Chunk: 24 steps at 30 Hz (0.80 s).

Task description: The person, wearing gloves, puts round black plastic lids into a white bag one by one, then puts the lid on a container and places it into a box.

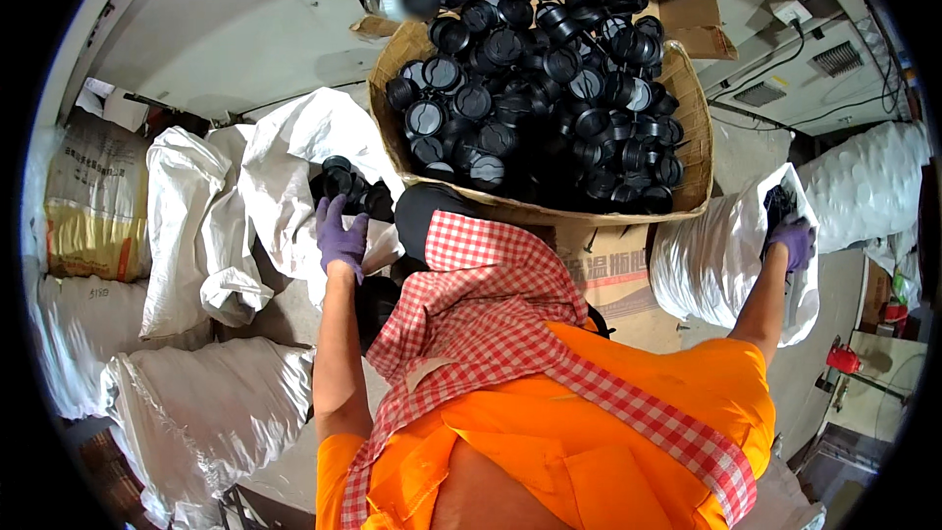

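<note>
The gloved left hand [341, 238] has its fingers spread and bent, the black lids [338, 175] just ahead of their tips, at the left white sack [309, 137]; its forearm points forward. The gloved right hand [795, 239] reaches out at the right white sack [706, 255], whose long axis runs leftward from those fingers; their grip I cannot tell.

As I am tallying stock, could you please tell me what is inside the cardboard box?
The box holds many black round parts; the pile's lower layers and the bottom are covered.
</note>
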Available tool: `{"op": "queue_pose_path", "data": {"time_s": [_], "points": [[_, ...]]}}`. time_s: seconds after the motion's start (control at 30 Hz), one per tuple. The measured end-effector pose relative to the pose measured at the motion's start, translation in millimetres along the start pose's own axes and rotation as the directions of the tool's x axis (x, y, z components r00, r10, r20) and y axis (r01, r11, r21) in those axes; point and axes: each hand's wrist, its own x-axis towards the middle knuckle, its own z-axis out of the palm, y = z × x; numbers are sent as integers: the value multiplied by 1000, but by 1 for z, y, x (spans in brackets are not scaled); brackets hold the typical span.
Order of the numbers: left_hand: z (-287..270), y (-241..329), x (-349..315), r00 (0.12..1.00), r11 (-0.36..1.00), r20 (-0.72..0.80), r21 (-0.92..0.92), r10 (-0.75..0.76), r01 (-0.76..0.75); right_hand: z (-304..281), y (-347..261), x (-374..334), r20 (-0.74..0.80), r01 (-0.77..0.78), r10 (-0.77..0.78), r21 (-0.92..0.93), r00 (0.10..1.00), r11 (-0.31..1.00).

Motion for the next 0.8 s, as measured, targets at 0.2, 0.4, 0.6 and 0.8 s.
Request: {"op": "queue_pose_path", "data": {"time_s": [0.2,0.4,0.6,0.8], "points": [[1,0,-8,999,997,-23,-62,38,-39,-9,-100,-24,-576,752,-505,598,643,277],[-13,28,-8,995,964,34,-252,92,-80,13,-227,-207,249,323,-724,769,643,551],[-23,24,-18,989,886,63,-455,132,-89,26,-259,-253,466,448,-748,603,473,660],[-24,88,-34,963,708,225,-705,151,53,15,-212,-307,608,-773,-778,568,161,284]]}}
